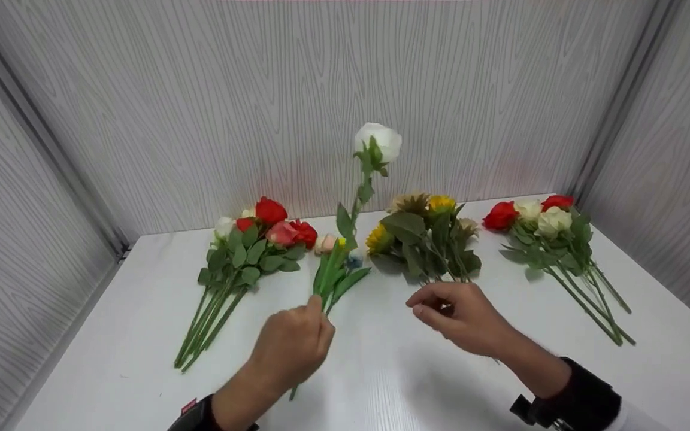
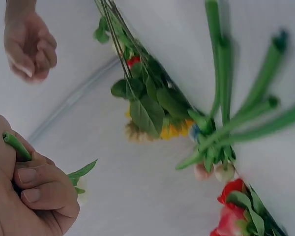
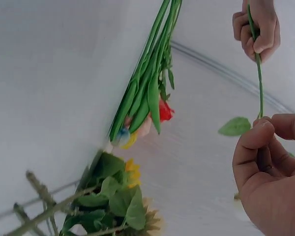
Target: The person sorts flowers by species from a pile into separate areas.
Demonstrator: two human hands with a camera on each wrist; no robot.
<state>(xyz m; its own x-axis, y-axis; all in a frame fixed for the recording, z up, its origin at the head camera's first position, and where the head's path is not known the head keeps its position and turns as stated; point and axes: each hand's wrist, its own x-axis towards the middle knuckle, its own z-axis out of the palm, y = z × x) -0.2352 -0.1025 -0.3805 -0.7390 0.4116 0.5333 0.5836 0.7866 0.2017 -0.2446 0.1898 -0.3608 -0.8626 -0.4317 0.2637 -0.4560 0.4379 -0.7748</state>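
In the head view my left hand [image 1: 294,338] grips the stem of a white rose [image 1: 379,142], which rises tilted away from me toward the back wall. A cut green stem end [image 2: 17,146] sticks out of that fist in the left wrist view. My right hand [image 1: 462,314] hovers to the right, apart from the stem, fingers loosely bent and holding nothing. From the right wrist, a leaf [image 3: 234,126] shows behind the right thumb, and the rose's head is mostly hidden. Beyond the left hand lie tulips [image 1: 334,272] with pink, yellow and blue heads.
Red, pink and white roses [image 1: 252,242] lie at the left. Sunflowers [image 1: 426,236] sit in the middle, behind my right hand. More red and white roses [image 1: 539,224] lie at the right. Wood-grain panels [image 1: 297,102] enclose the white table [image 1: 375,383] at the back and sides.
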